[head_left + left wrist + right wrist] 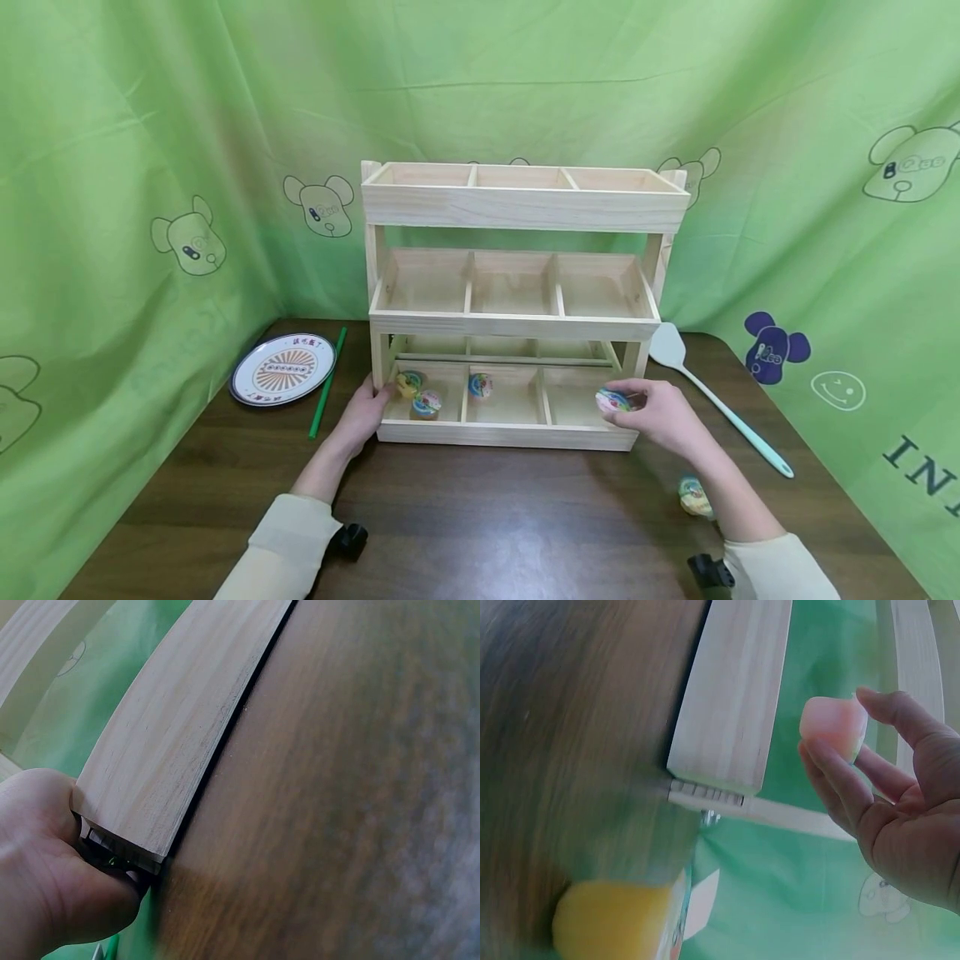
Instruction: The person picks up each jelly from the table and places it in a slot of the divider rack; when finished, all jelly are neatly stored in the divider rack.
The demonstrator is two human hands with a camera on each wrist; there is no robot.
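Note:
A three-tier wooden rack [487,325] stands on the table, each tier split into three compartments. The left hand [366,412] grips the left end of the bottom tier; in the left wrist view that hand [64,862] is at the tier's corner. Between thumb and fingers the right hand [660,412] pinches a small pink cup [832,724] over the bottom right compartment. Two small cups, one yellow [408,384] and one pinkish [427,405], lie in the bottom left compartment, and another cup [480,385] in the bottom middle one.
A yellow cup [695,497] sits on the table beside the right forearm. On the left are a round plate [283,369] and a green stick [327,383]. A pale blue spatula [727,410] lies right of the rack. Green cloth [150,100] hangs behind and at both sides.

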